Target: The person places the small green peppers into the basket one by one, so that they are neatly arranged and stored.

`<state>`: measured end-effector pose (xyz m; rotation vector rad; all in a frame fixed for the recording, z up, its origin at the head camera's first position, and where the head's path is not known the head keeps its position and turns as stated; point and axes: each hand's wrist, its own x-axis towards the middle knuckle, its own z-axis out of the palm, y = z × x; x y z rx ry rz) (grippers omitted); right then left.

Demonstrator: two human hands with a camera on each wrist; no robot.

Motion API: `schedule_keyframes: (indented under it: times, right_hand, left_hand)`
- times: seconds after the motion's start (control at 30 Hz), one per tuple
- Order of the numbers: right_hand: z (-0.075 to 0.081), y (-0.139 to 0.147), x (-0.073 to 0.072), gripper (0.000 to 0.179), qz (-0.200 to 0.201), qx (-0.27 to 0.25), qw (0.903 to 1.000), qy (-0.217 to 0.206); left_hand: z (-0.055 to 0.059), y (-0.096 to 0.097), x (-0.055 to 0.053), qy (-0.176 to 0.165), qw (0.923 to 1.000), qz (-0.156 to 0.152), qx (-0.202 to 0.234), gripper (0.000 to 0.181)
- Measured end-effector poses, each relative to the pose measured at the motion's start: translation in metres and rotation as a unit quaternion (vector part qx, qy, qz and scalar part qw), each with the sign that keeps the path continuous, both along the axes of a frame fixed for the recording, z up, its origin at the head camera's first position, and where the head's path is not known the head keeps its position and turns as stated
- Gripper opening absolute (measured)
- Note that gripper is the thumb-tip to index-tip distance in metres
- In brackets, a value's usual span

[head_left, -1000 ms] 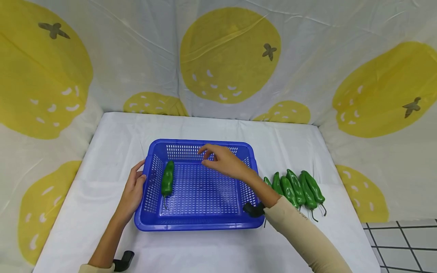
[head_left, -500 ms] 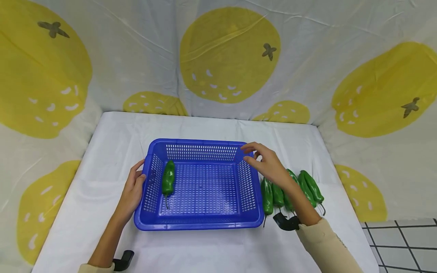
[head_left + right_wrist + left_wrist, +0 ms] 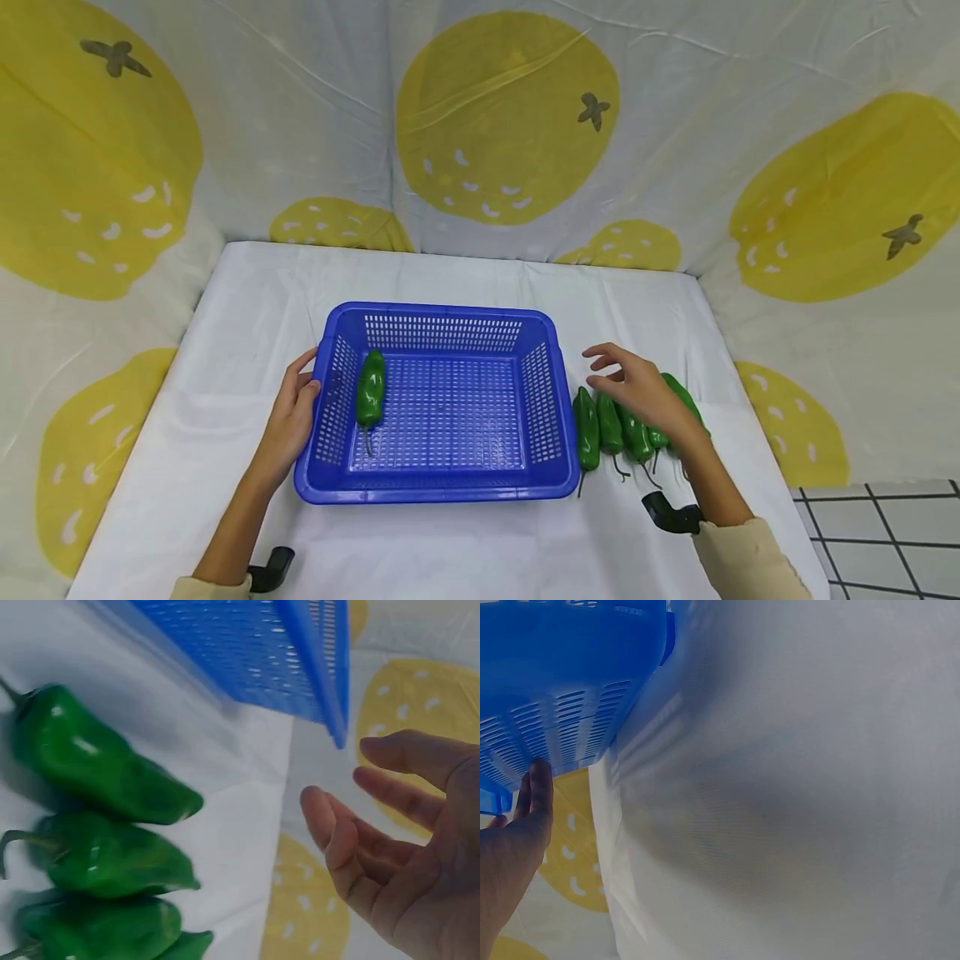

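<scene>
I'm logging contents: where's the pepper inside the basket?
In the head view, the green pepper lies toward the left end of the blue basket, on the side nearest the left hand.

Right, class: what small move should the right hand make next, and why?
Probably lower the right hand toward the green pepper nearest the blue plastic basket: the hand hovers close by, holding nothing; another pepper already lies inside the basket, whose side the left hand touches.
</scene>
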<state>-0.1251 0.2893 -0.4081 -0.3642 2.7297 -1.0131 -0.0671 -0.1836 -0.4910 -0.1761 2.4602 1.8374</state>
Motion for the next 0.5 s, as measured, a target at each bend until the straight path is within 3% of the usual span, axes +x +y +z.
schedule_keyframes:
  times: [0.27,0.5]
  right_hand:
    - [-0.031,0.009,0.020,0.039,-0.022,0.049,0.9985,-0.010]
    - [-0.046,0.006,0.035,0.049,-0.002,0.110,0.9938,0.015]
  left_hand:
    - [0.000,-0.001,0.000,-0.001,1.0000,0.000,0.000,0.052]
    - [-0.001,-0.001,-0.001,-0.002,1.0000,0.001,-0.001,0.052]
